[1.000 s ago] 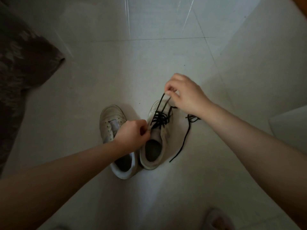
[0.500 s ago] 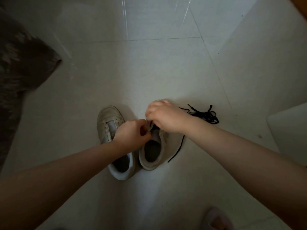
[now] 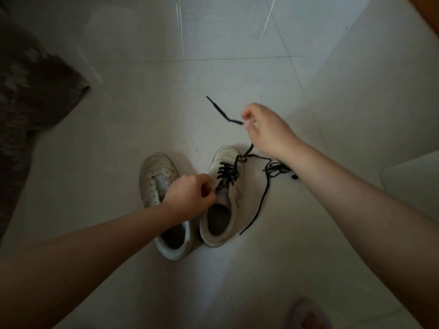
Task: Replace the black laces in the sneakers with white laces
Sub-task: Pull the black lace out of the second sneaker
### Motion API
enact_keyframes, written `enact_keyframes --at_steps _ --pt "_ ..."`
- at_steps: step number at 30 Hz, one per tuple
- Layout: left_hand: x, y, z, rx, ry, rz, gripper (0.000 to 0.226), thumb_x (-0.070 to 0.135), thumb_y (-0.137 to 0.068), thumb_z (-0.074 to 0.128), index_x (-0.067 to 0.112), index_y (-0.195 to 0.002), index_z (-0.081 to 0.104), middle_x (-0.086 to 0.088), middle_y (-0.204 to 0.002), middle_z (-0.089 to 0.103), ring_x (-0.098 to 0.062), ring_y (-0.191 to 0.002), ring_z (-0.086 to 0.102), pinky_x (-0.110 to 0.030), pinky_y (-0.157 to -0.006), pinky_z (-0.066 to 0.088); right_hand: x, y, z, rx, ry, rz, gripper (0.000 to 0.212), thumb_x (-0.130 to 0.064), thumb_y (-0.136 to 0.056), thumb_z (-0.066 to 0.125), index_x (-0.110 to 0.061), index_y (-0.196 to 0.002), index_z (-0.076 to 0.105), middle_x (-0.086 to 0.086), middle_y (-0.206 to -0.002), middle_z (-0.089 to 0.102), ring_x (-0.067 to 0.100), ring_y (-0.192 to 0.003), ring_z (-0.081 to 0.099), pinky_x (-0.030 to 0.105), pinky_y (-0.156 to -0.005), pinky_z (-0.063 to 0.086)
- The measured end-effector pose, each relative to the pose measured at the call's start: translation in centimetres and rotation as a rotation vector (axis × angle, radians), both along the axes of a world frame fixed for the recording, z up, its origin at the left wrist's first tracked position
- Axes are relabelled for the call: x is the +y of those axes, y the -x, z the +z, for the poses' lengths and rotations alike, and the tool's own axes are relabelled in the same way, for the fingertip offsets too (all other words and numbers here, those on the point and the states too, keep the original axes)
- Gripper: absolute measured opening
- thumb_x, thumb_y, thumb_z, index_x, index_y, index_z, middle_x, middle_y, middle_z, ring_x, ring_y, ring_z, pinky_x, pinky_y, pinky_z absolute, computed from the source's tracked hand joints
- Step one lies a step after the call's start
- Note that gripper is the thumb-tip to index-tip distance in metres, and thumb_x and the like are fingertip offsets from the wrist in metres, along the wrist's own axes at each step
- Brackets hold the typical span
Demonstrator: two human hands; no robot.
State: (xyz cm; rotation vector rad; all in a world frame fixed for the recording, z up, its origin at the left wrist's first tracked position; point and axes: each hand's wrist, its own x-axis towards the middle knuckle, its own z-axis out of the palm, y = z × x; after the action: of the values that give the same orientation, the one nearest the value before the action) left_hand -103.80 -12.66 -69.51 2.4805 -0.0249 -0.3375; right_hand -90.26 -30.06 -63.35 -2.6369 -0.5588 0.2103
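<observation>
Two worn white sneakers stand side by side on the tiled floor. The left sneaker (image 3: 158,176) has bare eyelets with no lace. The right sneaker (image 3: 225,198) still carries a black lace (image 3: 226,173) crossed through its lower eyelets. My left hand (image 3: 190,194) pinches the right sneaker at its tongue and upper eyelets. My right hand (image 3: 267,129) is raised beyond the toe and pinches one end of the black lace, whose tip sticks out to the upper left. The lace's other end trails down the shoe's right side. A loose black lace (image 3: 278,169) lies bundled to the right.
A dark patterned rug (image 3: 31,108) covers the floor at the left. A pale flat object (image 3: 413,181) sits at the right edge. A slippered foot (image 3: 311,315) shows at the bottom. A brown edge (image 3: 430,10) is at the top right corner.
My right hand rose from the eyelets, up and right past the toe, drawing a length of black lace out with it. My left hand stayed on the right sneaker.
</observation>
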Motion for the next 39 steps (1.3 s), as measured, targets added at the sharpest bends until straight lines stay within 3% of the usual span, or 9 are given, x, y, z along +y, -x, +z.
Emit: enact_keyframes --at_steps 2,7,11,14,19,24,31,34,39 --pt "0.0 -0.1 -0.1 0.007 0.028 0.024 0.02 0.027 -0.08 0.063 0.023 -0.067 0.048 0.005 -0.061 0.054 -0.015 -0.059 0.054 -0.024 -0.051 0.036 0.8 1.8 -0.9 0.028 -0.044 0.102 0.029 -0.02 -0.093 0.054 -0.011 -0.12 0.054 0.006 -0.123 0.052 0.021 -0.114 0.049 0.033 -0.096 0.04" --pt "-0.3 -0.6 -0.1 0.069 0.046 0.046 0.019 0.031 -0.079 0.063 0.022 -0.095 0.057 0.005 -0.08 0.067 -0.016 -0.075 0.062 -0.03 -0.067 0.051 0.9 6.6 -2.9 0.147 0.018 0.365 0.012 -0.026 -0.088 0.06 -0.015 -0.084 0.063 -0.003 -0.085 0.057 0.015 -0.081 0.054 0.033 -0.072 0.046" --pt "-0.3 -0.7 0.0 0.061 0.043 0.041 0.019 0.028 -0.08 0.06 0.021 -0.097 0.057 0.006 -0.073 0.063 -0.018 -0.072 0.061 -0.028 -0.065 0.048 -0.5 9.0 -5.0 0.065 0.132 0.306 0.01 -0.028 -0.08 0.065 -0.019 -0.082 0.063 -0.003 -0.092 0.059 0.019 -0.093 0.054 0.033 -0.078 0.038" --pt "-0.2 -0.5 -0.3 0.075 0.091 0.086 0.015 0.022 -0.083 0.057 0.023 -0.096 0.051 0.007 -0.062 0.057 -0.016 -0.062 0.058 -0.029 -0.06 0.047 -1.6 9.8 -5.6 -0.031 0.091 0.218 0.005 -0.023 -0.073 0.062 -0.019 -0.076 0.059 -0.006 -0.088 0.058 0.021 -0.087 0.056 0.035 -0.074 0.04" --pt "-0.6 0.0 -0.3 0.014 0.073 -0.05 0.025 0.017 -0.084 0.052 0.024 -0.107 0.044 0.003 -0.064 0.054 -0.02 -0.057 0.054 -0.032 -0.054 0.043 -2.4 10.4 -6.5 -0.001 -0.05 0.059 0.024 -0.018 -0.071 0.057 -0.017 -0.094 0.064 0.001 -0.095 0.056 0.023 -0.084 0.056 0.036 -0.07 0.047" --pt "-1.1 -0.2 0.4 -0.028 -0.08 -0.156 0.044 0.025 -0.088 0.047 0.031 -0.131 0.044 0.001 -0.09 0.057 -0.021 -0.08 0.06 -0.026 -0.062 0.041 -1.7 10.2 -6.4 -0.063 0.16 0.088 0.046 -0.024 -0.065 0.056 -0.022 -0.109 0.067 0.005 -0.116 0.059 0.028 -0.096 0.058 0.04 -0.076 0.046" --pt "-2.8 -1.2 1.2 -0.107 -0.396 -0.269 0.039 0.043 -0.09 0.042 0.026 -0.125 0.045 -0.003 -0.111 0.052 -0.024 -0.096 0.057 -0.028 -0.061 0.036 -1.5 10.6 -6.6 -0.085 0.078 0.05 0.024 -0.017 -0.067 0.057 -0.013 -0.088 0.066 0.007 -0.111 0.06 0.03 -0.095 0.058 0.039 -0.076 0.045" --pt "-3.9 -2.2 1.4 -0.073 -0.488 -0.3 0.043 0.049 -0.089 0.046 0.022 -0.123 0.048 -0.007 -0.119 0.047 -0.025 -0.107 0.05 -0.031 -0.065 0.035 -1.3 10.8 -6.6 -0.177 0.27 0.092 0.025 -0.027 -0.069 0.053 -0.016 -0.084 0.069 0.004 -0.111 0.063 0.026 -0.095 0.061 0.035 -0.074 0.043" --pt "-5.2 -3.5 0.9 -0.037 -0.371 -0.127 0.023 0.027 -0.088 0.051 0.02 -0.107 0.062 -0.004 -0.11 0.054 -0.023 -0.103 0.053 -0.03 -0.066 0.038 -1.0 10.9 -7.4 -0.173 0.454 0.133 0.04 -0.025 -0.057 0.076 -0.017 -0.095 0.07 0.007 -0.12 0.063 0.025 -0.098 0.061 0.036 -0.075 0.045"
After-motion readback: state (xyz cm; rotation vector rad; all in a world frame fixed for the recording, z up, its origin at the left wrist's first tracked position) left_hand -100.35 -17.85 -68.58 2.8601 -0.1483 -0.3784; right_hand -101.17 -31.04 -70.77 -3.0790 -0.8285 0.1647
